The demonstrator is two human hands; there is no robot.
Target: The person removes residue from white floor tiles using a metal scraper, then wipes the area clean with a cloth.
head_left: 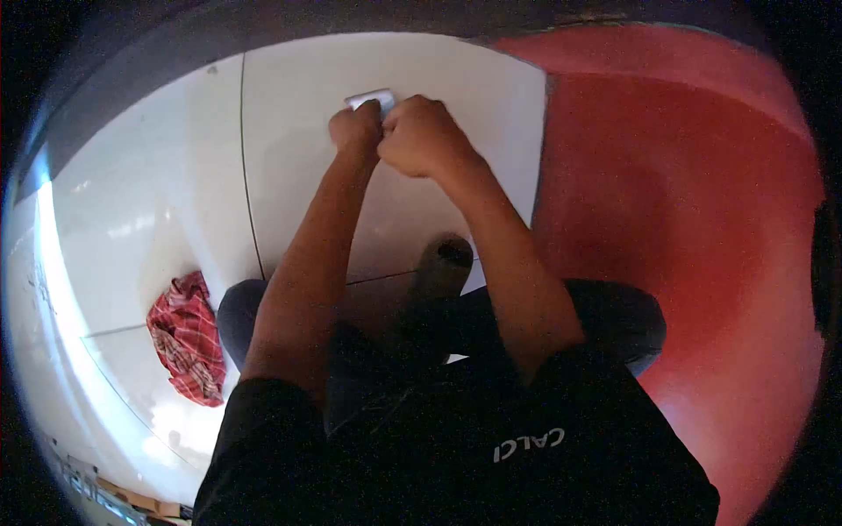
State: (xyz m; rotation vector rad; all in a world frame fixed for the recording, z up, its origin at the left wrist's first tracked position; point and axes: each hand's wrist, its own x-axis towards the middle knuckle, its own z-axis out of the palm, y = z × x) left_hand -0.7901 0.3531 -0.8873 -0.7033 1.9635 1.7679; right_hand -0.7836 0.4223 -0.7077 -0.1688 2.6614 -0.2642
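My left hand (355, 129) is closed around a small, flat whitish object (372, 98) that juts out past the fingers. What kind of object it is does not show. My right hand (423, 136) is held against the left one, its fingers curled into a fist. Whatever those fingers grip, if anything, is hidden. Both hands are over pale floor tiles (298, 96), with the arms stretched forward.
A crumpled red checked cloth (189, 337) lies on the floor to the left. Red flooring (649, 193) spreads to the right. Between my arms is a dim cylindrical shape with a dark end (447, 259). A dark band (263, 22) borders the far side.
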